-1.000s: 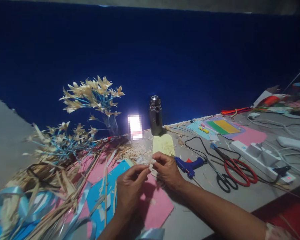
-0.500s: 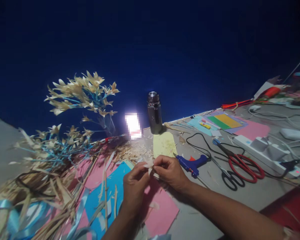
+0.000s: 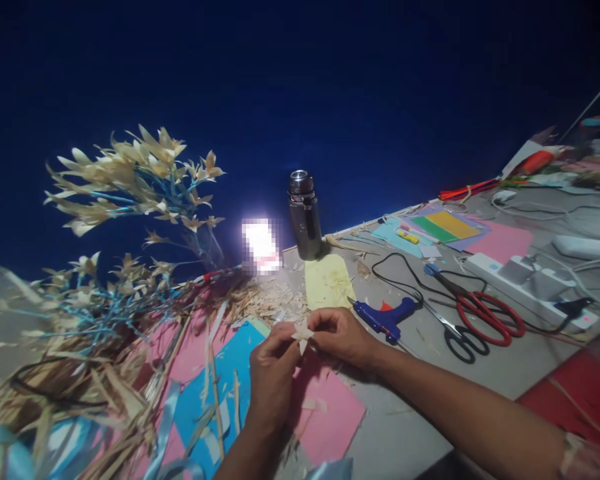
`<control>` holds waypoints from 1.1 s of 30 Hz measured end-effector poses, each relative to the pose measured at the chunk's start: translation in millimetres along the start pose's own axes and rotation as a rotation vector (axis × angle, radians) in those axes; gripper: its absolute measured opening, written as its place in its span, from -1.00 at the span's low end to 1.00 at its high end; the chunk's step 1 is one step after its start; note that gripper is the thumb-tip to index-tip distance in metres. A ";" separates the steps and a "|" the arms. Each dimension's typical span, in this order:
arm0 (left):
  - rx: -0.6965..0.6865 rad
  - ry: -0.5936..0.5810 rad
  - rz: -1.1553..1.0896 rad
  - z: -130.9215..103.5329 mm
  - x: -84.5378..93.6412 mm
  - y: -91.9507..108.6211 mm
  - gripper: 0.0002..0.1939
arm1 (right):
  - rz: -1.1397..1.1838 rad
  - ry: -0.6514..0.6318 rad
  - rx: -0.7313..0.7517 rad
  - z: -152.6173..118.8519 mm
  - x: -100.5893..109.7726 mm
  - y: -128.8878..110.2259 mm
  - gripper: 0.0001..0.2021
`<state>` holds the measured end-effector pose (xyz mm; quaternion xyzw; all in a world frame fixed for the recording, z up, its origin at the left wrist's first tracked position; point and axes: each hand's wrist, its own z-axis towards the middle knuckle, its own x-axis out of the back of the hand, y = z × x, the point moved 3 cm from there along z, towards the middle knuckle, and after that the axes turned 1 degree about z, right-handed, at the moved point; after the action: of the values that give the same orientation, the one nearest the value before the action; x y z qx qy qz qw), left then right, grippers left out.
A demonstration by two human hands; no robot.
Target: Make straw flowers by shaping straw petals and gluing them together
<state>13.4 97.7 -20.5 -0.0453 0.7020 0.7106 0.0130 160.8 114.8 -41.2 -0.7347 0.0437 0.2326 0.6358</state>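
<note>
A small pale star-shaped flower (image 3: 303, 335) is pinched between both hands, its points spread toward me. My left hand (image 3: 274, 360) grips its left side with thumb and fingers closed. From the right, my right hand (image 3: 343, 339) pinches the other edge. Below them lies a pink sheet (image 3: 330, 417) with shavings on it. To the right of my right hand rests a blue glue gun (image 3: 387, 319), its nozzle pointing left. A yellow sheet (image 3: 329, 280) with scraps on it lies just beyond the hands.
Bunches of pale flowers on blue stems (image 3: 140, 180) stand at the left, above dried husk strips (image 3: 115, 400). A dark flask (image 3: 305, 223) stands at the back. Black-handled scissors (image 3: 465, 341), red-handled scissors (image 3: 495, 317) and a power strip (image 3: 500, 273) lie at right.
The flower has turned so its star shape faces me more fully. Both hands keep their pinch. The camera view has shifted slightly.
</note>
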 end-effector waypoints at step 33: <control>-0.104 -0.025 0.034 1.5 6.4 -0.2 -0.87 | -0.212 0.013 0.181 -22.6 -5.5 -20.3 -0.57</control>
<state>7.0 98.9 -21.3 -0.0252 0.6646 0.7467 0.0073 169.7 95.7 -18.6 -0.6764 -0.0094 0.1543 0.7201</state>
